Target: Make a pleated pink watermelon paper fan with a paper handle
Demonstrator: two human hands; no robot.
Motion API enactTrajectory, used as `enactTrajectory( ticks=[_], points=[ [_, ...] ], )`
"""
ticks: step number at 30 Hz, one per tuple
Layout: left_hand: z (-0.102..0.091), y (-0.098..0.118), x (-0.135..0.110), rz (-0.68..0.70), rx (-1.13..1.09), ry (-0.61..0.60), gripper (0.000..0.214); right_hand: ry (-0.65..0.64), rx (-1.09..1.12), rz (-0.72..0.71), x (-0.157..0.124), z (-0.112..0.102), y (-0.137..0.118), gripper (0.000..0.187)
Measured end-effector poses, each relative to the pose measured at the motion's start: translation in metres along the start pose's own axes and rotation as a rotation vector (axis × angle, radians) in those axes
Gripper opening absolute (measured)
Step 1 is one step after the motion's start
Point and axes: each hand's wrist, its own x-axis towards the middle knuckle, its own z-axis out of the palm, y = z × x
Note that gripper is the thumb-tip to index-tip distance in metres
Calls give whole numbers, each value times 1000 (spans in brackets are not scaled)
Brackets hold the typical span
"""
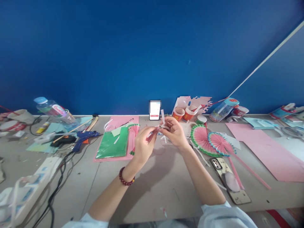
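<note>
Both my hands meet above the middle of the grey table. My left hand, with a dark red bead bracelet on its wrist, pinches one end of a small folded pink paper piece. My right hand is closed on the other end, where a white paper strip sticks up. A pleated pink fan lies just left of my hands, on green paper and pink paper.
Two finished watermelon-style paper fans on pink sticks lie to the right, beside a phone. Another phone leans against the blue wall. Paper cups, a water bottle, a blue glue gun, a power strip and a large pink sheet surround the work area.
</note>
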Motion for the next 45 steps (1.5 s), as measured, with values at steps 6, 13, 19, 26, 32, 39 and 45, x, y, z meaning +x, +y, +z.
enactTrajectory(
  ticks=[6,13,19,26,32,39,45],
  points=[
    [-1,0,1,-115,-88,-27,6,-59,-6,-16,0,-1,-1,35],
    [-3,3,3,-118,-96,-57,7,-87,46,9,0,-2,-2,34],
    [-4,-2,4,-190,-142,-105,10,-71,72,27,-1,-3,-3,34],
    [-13,-5,9,-266,-210,-196,14,-41,51,56,-1,-1,-5,38],
    [-17,10,7,-38,-68,-75,8,-43,9,-34,-9,5,-19,31],
    [-22,27,5,168,-4,31,15,-107,69,-93,-18,5,-33,26],
    [-23,29,4,139,-17,37,11,-92,56,-95,-16,4,-35,27]
  ],
)
